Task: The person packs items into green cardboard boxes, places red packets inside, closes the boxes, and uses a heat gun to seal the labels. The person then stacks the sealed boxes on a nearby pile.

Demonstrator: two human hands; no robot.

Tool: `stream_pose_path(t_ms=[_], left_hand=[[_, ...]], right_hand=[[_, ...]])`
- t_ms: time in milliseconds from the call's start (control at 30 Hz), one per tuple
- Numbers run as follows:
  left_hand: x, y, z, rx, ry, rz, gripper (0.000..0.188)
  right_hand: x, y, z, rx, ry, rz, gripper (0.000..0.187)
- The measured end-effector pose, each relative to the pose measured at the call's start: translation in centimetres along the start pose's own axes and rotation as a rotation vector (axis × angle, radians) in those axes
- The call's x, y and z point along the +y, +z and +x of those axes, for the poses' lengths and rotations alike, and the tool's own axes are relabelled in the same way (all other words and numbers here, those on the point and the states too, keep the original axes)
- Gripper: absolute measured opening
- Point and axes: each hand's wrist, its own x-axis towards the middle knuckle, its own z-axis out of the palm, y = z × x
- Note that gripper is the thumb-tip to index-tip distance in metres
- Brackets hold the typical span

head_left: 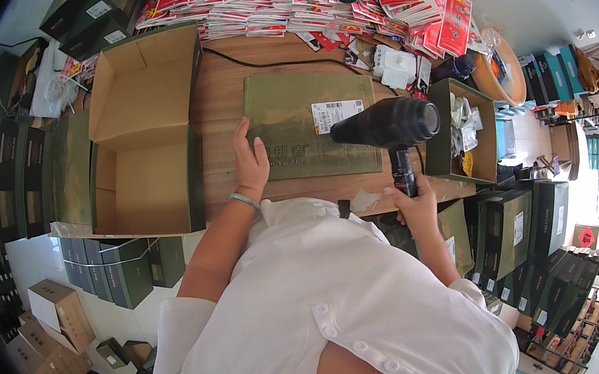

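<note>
A dark green shoe box [266, 108], closed or just its lid, lies flat on the wooden table in front of me, with a white label [336, 115] on its top. My left hand [250, 156] rests at its left edge, fingers stretched out and not wrapped round anything. In my right hand [415, 206] is the handle of a black hair dryer [382, 122]. The dryer's nozzle points left over the box, close to the label, and its body covers part of the box's right side.
Left of the box stands an open box [147, 180] with a brown inside. Piled red packets [276, 8] line the table's back, with a black cable [261, 65] before them. An open green box [470, 130] of plastic bags sits right. Stacked boxes [502, 228] stand around the table.
</note>
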Motion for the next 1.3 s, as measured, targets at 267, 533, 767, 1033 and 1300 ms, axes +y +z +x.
stream_pose_path(t_ms=[267, 533, 767, 1033, 1300], left_hand=[[0.0, -0.3, 0.1, -0.024, 0.031, 0.041, 0.046], [1.0, -0.6, 0.4, -0.038, 0.058, 0.132, 0.052], [1.6, -0.8, 0.7, -0.059, 0.046, 0.141, 0.053], [1.4, -0.7, 0.5, -0.042, 0.052, 0.134, 0.050], [1.2, -0.5, 0.4, -0.052, 0.055, 0.105, 0.049]], right_hand=[[-0.5, 2.8, 0.8, -0.079, -0.248, -0.008, 0.051], [-2.2, 3.6, 2.8, -0.146, -0.248, 0.043, 0.054], [-2.6, 4.8, 4.9, -0.090, -0.288, 0.025, 0.056], [-1.8, 3.1, 6.3, 0.058, -0.431, -0.066, 0.044], [-1.1, -0.4, 6.5, 0.057, -0.292, 0.038, 0.033]])
